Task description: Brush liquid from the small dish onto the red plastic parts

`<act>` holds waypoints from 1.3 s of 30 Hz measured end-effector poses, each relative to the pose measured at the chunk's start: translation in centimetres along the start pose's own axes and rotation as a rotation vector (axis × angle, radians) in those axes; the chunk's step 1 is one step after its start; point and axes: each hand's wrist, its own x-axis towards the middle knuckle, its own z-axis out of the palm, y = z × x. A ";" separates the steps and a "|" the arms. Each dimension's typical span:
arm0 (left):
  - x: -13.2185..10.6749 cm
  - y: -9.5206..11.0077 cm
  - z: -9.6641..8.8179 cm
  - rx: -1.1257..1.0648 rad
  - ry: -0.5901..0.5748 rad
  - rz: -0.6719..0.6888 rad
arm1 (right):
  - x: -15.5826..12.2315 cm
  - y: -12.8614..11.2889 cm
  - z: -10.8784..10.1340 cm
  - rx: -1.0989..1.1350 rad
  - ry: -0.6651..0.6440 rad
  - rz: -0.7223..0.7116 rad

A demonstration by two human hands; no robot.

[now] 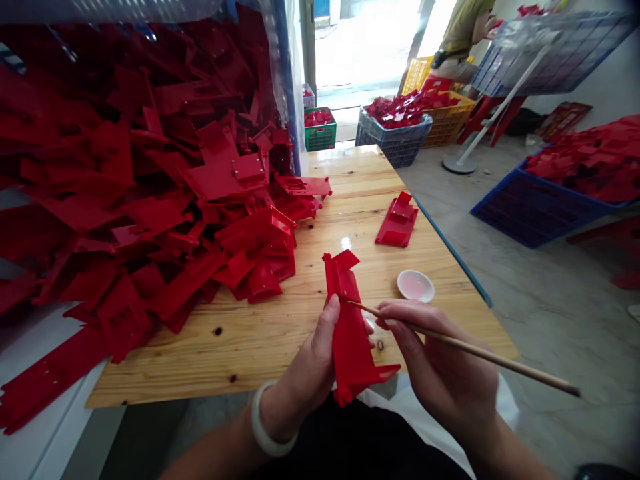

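Observation:
My left hand (311, 365) grips a long red plastic part (350, 333) upright over the near edge of the wooden table (280, 333); a pale bangle sits on that wrist. My right hand (440, 363) pinches a thin wooden stick (480, 355), its tip touching the part near my left thumb. A small white dish (415, 285) stands just beyond my right hand. Another red part (398, 221) lies flat farther back on the table.
A big heap of red plastic parts (130, 187) covers the table's left side. Blue, yellow and green crates (395, 133) with red parts stand on the floor behind and to the right. Another person (463, 37) sits at the back right beside a fan stand (460, 162).

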 end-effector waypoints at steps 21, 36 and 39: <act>1.4 -0.9 -1.6 -0.284 -0.234 -0.098 | 0.7 0.1 -0.2 0.103 0.149 0.126; 1.5 -0.6 -1.5 -0.336 -0.229 -0.096 | -0.3 0.5 -0.1 0.056 0.148 0.138; 1.5 -0.5 -1.6 -0.336 -0.240 -0.092 | -0.4 0.5 -0.2 0.084 0.140 0.143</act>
